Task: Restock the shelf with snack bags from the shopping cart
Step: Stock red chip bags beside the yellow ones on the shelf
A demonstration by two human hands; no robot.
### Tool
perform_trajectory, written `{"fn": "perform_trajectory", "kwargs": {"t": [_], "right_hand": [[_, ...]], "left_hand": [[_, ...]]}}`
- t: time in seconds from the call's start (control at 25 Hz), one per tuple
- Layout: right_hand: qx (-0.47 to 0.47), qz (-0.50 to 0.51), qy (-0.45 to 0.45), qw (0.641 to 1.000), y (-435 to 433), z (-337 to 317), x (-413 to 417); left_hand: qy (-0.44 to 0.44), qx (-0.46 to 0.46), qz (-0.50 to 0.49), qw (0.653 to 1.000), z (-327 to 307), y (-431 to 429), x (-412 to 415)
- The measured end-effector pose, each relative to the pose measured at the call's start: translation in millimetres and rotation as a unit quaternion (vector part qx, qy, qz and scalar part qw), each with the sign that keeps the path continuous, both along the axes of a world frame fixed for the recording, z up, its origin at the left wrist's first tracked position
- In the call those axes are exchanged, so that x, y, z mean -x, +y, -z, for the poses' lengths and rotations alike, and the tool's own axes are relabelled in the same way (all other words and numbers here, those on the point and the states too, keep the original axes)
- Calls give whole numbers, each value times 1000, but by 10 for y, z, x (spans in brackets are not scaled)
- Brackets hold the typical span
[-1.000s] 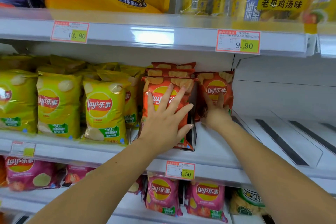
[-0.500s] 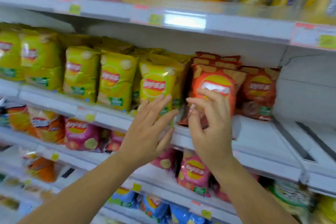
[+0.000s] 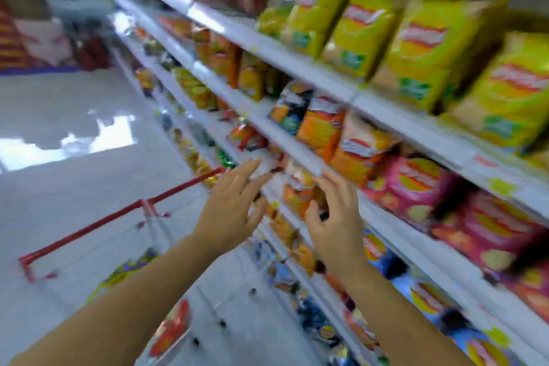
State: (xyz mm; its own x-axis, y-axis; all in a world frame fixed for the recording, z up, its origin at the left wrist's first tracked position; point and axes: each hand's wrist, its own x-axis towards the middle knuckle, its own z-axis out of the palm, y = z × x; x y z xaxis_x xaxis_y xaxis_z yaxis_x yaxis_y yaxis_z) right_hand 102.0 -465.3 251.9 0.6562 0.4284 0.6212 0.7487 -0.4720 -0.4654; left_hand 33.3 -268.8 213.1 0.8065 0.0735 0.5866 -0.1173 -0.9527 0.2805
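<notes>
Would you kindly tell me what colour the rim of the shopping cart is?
Red. The cart rim shows in the head view, the only one, though it is blurred.

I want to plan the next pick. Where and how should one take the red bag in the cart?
Probably from above, pinching the upper end of the red bag with the left hand, which is nearer. It lies inside the cart, whose walls block the sides; only the top is open. Blur hides its exact edges.
</notes>
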Motion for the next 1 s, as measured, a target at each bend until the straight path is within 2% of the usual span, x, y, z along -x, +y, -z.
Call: {"fn": "perform_trajectory", "kwargs": {"t": [0.16,0.28,0.44,0.56,0.64,0.72,0.88,1.0], "right_hand": [[89,-71,166,980,1206,727,129],[185,-140,242,942,1861,1380,233],[355,-207,356,839,2456,2407,358],[460,-217,393,766,2710,3244,424],[517,-222,398,724,2817,3745,465],[568,-228,369,700,2872,4152,484],[669,-257,219,662,2928,4703,550],[712,-244,133,645,3020,4810,640]], "left_hand": [[96,63,-111,987,690,1258,634],[186,164,-197,948,1351,1754,1103],[309,287,-262,868,2221,1979,1511],[381,352,-294,803,2818,1955,1631],[419,392,-309,759,3201,1913,1674],[445,428,-313,721,3525,1849,1705],[480,497,-333,642,4004,1693,1758],[493,510,-330,623,4139,1606,1800]]}}
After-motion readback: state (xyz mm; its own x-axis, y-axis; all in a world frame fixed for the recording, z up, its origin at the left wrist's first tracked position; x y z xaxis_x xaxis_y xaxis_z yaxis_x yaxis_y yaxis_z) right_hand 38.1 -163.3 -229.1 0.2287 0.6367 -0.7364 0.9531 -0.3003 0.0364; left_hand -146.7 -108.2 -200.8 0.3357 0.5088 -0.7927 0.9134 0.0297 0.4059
